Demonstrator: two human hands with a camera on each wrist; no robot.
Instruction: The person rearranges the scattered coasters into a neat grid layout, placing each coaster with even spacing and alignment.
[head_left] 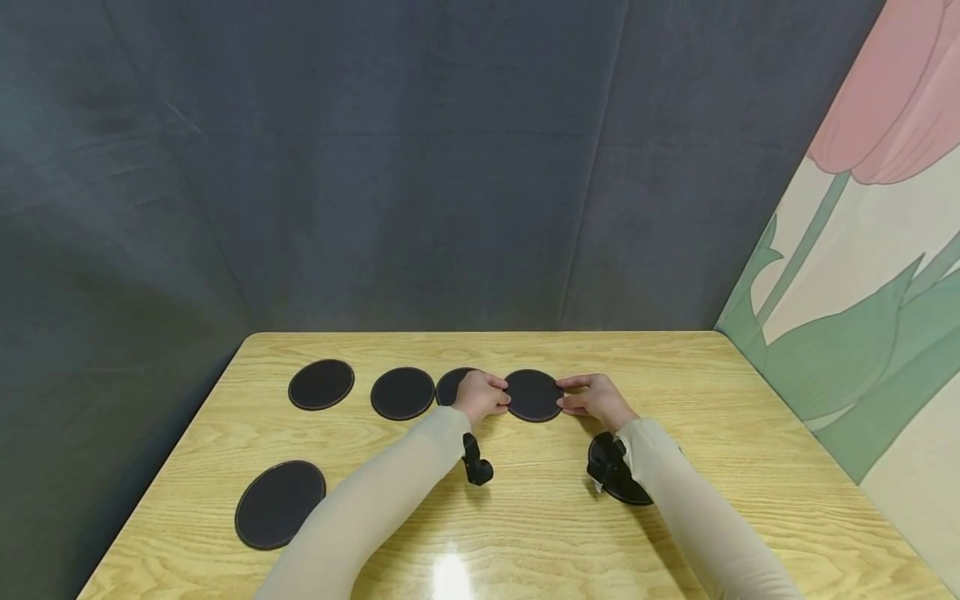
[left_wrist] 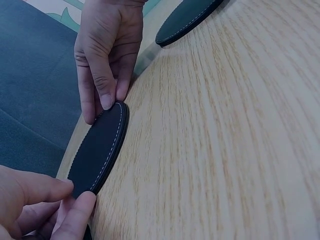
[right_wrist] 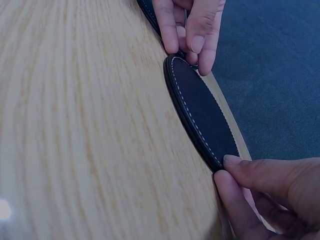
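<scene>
Between my two hands lies a round black coaster (head_left: 534, 396) with white stitching round its rim, near the far side of the table. My left hand (head_left: 480, 396) pinches its left edge with thumb and fingers. On the opposite edge my right hand (head_left: 597, 400) pinches it; in the right wrist view the right thumb rests over the rim of the coaster (right_wrist: 200, 110). In the left wrist view the coaster (left_wrist: 100, 147) looks flat or nearly so; whether it touches the wood cannot be told. Another coaster (head_left: 452, 385) is partly hidden behind my left hand.
Two more coasters (head_left: 402, 393) (head_left: 321, 384) lie leftward in the far row. One coaster (head_left: 281, 504) sits front left, beside my left sleeve. Under my right wrist a coaster (head_left: 630, 490) is partly covered. A dark curtain (head_left: 450, 167) hangs behind the wooden table (head_left: 525, 542).
</scene>
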